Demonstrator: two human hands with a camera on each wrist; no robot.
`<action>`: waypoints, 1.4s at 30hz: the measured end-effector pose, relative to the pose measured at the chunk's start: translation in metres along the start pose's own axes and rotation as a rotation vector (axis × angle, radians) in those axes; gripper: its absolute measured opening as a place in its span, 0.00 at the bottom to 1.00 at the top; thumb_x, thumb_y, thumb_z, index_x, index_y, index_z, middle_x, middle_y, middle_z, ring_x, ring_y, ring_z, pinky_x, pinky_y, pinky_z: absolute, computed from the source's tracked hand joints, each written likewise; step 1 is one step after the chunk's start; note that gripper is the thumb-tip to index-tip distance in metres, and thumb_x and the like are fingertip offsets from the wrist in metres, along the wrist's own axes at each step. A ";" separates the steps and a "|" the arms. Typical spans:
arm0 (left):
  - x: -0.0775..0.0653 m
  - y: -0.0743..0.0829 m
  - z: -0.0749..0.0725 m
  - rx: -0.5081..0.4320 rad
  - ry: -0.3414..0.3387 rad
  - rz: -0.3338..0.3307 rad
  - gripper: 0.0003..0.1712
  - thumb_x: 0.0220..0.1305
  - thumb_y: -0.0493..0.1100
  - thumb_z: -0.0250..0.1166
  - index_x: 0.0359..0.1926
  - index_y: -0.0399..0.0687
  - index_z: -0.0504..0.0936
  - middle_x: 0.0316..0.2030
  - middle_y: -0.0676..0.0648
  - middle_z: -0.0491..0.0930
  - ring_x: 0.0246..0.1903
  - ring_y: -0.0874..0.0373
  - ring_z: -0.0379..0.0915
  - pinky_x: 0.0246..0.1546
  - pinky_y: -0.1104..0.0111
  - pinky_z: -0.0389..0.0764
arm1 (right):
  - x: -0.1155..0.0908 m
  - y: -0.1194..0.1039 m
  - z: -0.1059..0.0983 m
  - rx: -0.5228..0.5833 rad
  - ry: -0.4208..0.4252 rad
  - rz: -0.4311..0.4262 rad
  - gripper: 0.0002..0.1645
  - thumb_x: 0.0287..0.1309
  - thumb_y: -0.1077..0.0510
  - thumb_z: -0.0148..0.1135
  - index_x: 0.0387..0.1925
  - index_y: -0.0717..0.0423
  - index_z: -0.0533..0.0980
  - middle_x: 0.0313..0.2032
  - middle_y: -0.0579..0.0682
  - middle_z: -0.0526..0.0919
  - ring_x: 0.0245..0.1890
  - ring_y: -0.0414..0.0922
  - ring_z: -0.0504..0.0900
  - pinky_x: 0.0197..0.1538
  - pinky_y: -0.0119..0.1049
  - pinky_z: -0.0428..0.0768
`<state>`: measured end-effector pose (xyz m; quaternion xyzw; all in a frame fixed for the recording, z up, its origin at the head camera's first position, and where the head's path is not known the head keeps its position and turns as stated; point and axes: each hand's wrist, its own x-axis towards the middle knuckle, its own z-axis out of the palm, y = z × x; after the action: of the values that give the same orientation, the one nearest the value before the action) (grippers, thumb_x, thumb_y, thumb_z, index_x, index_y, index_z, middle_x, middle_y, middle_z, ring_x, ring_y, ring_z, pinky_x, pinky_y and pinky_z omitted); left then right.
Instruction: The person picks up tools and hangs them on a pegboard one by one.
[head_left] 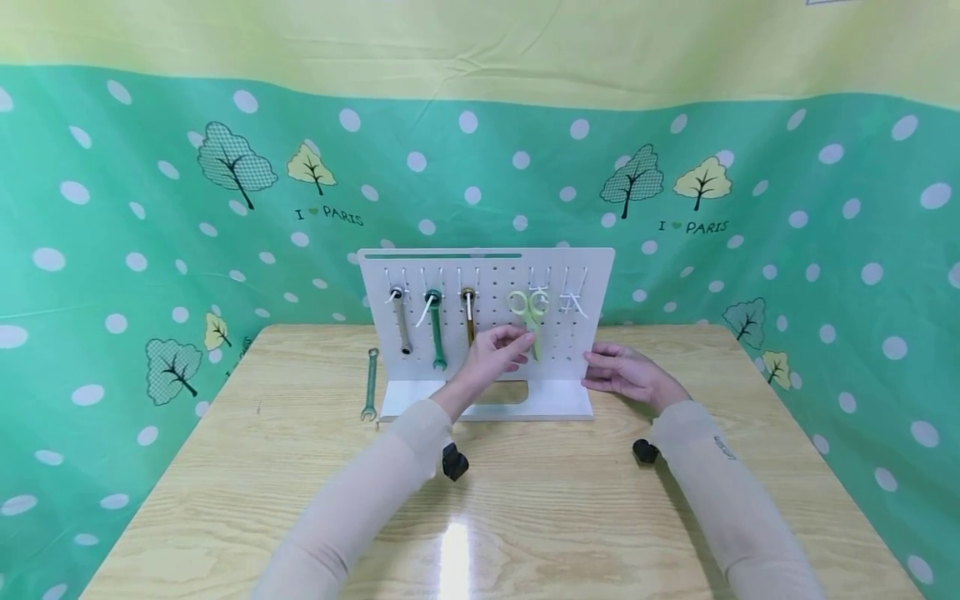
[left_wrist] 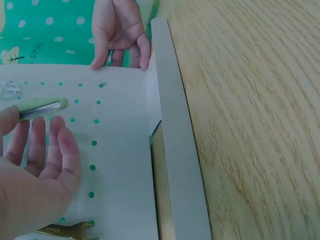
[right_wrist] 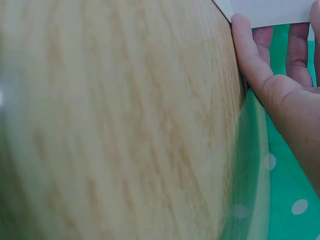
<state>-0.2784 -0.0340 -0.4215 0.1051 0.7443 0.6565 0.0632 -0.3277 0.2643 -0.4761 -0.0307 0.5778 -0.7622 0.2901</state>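
A white pegboard stand (head_left: pixel 558 368) stands upright on the table. Light green scissors (head_left: pixel 533 315) hang on it by their handle loops, blades down. My left hand (head_left: pixel 491 358) pinches the scissors near the blades; in the left wrist view the blade end (left_wrist: pixel 45 108) shows beside the thumb, the other fingers loosely bent. At the board's right side edge, my right hand (head_left: pixel 630 377) grips the panel, with fingers on both sides of the edge. To the left hang a grey wrench (head_left: pixel 402 323), a green wrench (head_left: pixel 437 333) and a bronze wrench (head_left: pixel 470 319), its lower end hidden by my left hand.
Another green wrench (head_left: pixel 371 383) lies on the wooden table (head_left: pixel 555 508), left of the stand. White ties (head_left: pixel 572 300) hang at the board's right part. A green dotted curtain (head_left: pixel 480 167) closes off the back and sides. A dark wrist device (head_left: pixel 453 461) sits under each sleeve.
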 end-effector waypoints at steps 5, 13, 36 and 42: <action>0.004 -0.001 0.001 -0.030 0.059 -0.013 0.18 0.71 0.53 0.66 0.51 0.46 0.85 0.40 0.45 0.85 0.40 0.50 0.85 0.44 0.59 0.87 | 0.000 0.000 0.001 0.000 -0.006 0.000 0.18 0.73 0.64 0.56 0.62 0.60 0.69 0.56 0.59 0.78 0.57 0.55 0.79 0.65 0.56 0.74; -0.002 0.005 -0.008 -0.025 0.059 -0.023 0.22 0.70 0.52 0.67 0.58 0.46 0.81 0.43 0.41 0.85 0.40 0.47 0.85 0.45 0.57 0.87 | 0.000 -0.002 0.005 0.007 0.006 0.005 0.19 0.73 0.65 0.56 0.62 0.60 0.68 0.56 0.59 0.77 0.59 0.57 0.77 0.67 0.56 0.73; -0.082 -0.051 -0.208 0.247 0.246 -0.255 0.26 0.71 0.44 0.66 0.63 0.35 0.74 0.45 0.39 0.80 0.39 0.50 0.80 0.42 0.60 0.87 | -0.002 0.000 0.003 0.013 0.003 -0.005 0.13 0.74 0.67 0.53 0.56 0.59 0.72 0.52 0.57 0.80 0.53 0.54 0.81 0.65 0.56 0.74; -0.092 -0.063 -0.226 0.295 0.255 -0.338 0.31 0.68 0.43 0.68 0.66 0.33 0.70 0.52 0.34 0.80 0.40 0.53 0.81 0.38 0.66 0.87 | -0.001 0.000 0.004 0.019 -0.004 -0.002 0.13 0.74 0.67 0.53 0.56 0.58 0.73 0.52 0.56 0.81 0.54 0.53 0.81 0.67 0.57 0.71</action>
<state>-0.2458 -0.2809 -0.4588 -0.0964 0.8408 0.5291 0.0615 -0.3250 0.2618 -0.4748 -0.0300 0.5699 -0.7680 0.2908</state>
